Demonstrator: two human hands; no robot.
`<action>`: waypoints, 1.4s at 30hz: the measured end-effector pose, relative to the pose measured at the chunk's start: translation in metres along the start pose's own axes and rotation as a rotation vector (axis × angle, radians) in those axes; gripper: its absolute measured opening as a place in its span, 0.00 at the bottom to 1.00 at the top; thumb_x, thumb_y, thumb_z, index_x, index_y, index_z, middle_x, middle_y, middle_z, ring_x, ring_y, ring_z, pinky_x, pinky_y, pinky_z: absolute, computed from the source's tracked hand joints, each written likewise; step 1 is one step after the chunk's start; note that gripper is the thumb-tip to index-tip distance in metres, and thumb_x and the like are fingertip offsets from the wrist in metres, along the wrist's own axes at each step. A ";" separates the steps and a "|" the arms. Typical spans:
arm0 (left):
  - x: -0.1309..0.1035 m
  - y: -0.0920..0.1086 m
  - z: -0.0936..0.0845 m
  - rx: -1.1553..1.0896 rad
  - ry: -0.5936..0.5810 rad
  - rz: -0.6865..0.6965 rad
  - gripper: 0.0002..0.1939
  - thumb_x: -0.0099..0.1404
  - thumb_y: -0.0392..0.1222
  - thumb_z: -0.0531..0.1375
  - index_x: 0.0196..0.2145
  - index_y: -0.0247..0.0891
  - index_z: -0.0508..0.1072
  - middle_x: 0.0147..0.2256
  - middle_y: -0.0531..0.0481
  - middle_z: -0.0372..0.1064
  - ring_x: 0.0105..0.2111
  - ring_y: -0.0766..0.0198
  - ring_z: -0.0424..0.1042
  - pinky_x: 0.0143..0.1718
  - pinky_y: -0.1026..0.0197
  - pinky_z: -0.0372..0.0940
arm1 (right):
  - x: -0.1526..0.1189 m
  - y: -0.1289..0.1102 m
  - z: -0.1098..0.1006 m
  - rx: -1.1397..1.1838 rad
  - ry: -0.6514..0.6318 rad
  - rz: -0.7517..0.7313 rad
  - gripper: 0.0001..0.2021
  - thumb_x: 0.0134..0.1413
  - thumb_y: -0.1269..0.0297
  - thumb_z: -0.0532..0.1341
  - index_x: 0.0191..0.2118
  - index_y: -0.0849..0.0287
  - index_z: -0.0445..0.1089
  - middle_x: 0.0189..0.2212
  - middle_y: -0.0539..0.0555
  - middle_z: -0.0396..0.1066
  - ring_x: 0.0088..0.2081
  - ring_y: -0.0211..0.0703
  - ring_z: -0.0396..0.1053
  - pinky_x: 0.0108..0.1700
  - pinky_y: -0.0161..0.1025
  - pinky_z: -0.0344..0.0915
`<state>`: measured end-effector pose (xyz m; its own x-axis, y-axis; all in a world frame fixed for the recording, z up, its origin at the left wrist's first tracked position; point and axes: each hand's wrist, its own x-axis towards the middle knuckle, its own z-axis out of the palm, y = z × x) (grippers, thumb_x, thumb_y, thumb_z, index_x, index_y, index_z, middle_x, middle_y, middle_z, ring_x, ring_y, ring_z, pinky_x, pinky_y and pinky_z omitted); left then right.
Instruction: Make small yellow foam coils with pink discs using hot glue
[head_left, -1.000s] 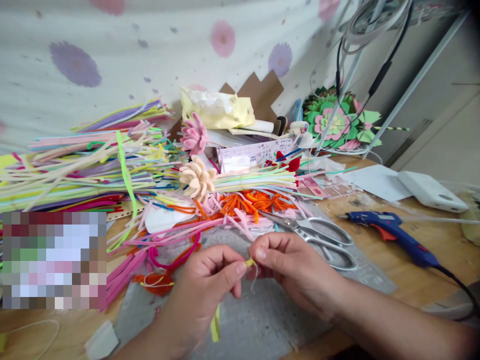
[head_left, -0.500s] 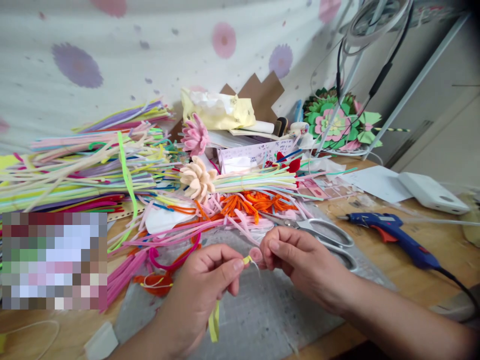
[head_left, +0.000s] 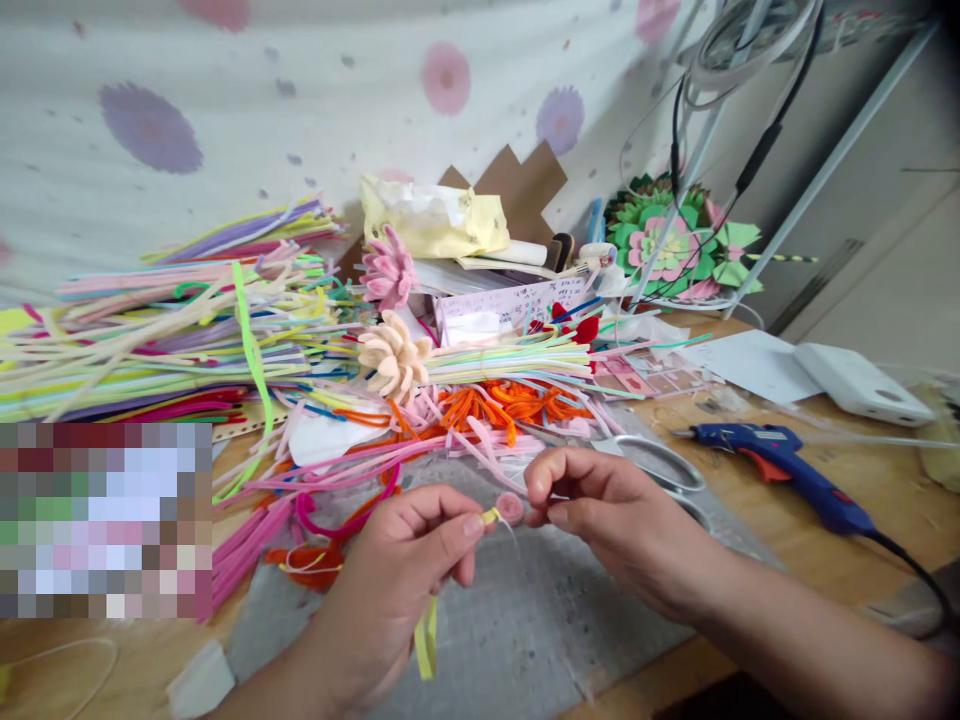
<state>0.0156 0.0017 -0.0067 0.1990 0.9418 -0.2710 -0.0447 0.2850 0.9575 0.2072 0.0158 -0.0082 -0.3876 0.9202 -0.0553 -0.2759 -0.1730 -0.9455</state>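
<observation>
My left hand (head_left: 427, 550) pinches a small piece wrapped in yellow strip (head_left: 490, 517) between thumb and index finger. A small round pink coil (head_left: 510, 508) sits at its tip, and a thin pale thread dangles beside it. The loose yellow tail (head_left: 426, 640) hangs below the same hand. Just right of the coil is my right hand (head_left: 607, 525), its thumb and index finger curled with a gap between them; nothing can be made out in them. Both hands are above the grey cutting mat (head_left: 517, 630).
Silver scissors (head_left: 660, 463) lie behind my right hand. A blue glue gun (head_left: 795, 470) with a cord rests on the right. Bundles of coloured pipe cleaners (head_left: 150, 340) fill the left, with orange ones (head_left: 510, 405) and a cream flower (head_left: 394, 358) in the middle.
My right hand's thumb and index finger have parted, and that hand has shifted slightly right from the coil. My left hand keeps its pinch, almost unmoved.
</observation>
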 end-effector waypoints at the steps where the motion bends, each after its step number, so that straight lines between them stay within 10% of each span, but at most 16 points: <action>1: 0.000 -0.001 0.000 0.005 0.000 -0.001 0.08 0.55 0.44 0.63 0.23 0.37 0.73 0.16 0.57 0.62 0.19 0.70 0.55 0.23 0.64 0.47 | 0.000 0.000 0.000 -0.048 -0.002 -0.012 0.04 0.48 0.71 0.64 0.32 0.59 0.72 0.29 0.49 0.70 0.34 0.37 0.66 0.41 0.37 0.59; 8: 0.002 -0.001 0.000 0.051 -0.027 0.022 0.09 0.57 0.43 0.61 0.22 0.38 0.72 0.16 0.57 0.63 0.19 0.70 0.55 0.22 0.64 0.48 | 0.005 0.004 0.006 -0.365 -0.055 -0.178 0.07 0.53 0.66 0.63 0.38 0.58 0.77 0.34 0.51 0.73 0.37 0.38 0.70 0.43 0.38 0.63; 30: 0.001 -0.003 0.000 0.178 -0.015 0.110 0.08 0.57 0.40 0.60 0.21 0.39 0.71 0.16 0.59 0.63 0.19 0.69 0.56 0.21 0.64 0.49 | 0.010 0.014 0.025 -0.017 0.134 0.097 0.16 0.32 0.61 0.75 0.22 0.62 0.69 0.19 0.44 0.66 0.25 0.32 0.59 0.29 0.32 0.54; 42: 0.000 0.000 0.001 0.092 0.007 0.050 0.10 0.58 0.42 0.60 0.21 0.38 0.71 0.16 0.57 0.63 0.19 0.70 0.56 0.21 0.65 0.48 | 0.007 0.014 0.020 0.071 0.074 0.085 0.12 0.43 0.55 0.70 0.30 0.59 0.78 0.21 0.48 0.68 0.26 0.34 0.62 0.32 0.34 0.59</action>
<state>0.0162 0.0020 -0.0066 0.1916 0.9558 -0.2230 0.0360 0.2202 0.9748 0.1826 0.0125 -0.0155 -0.3467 0.9242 -0.1599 -0.3080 -0.2732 -0.9113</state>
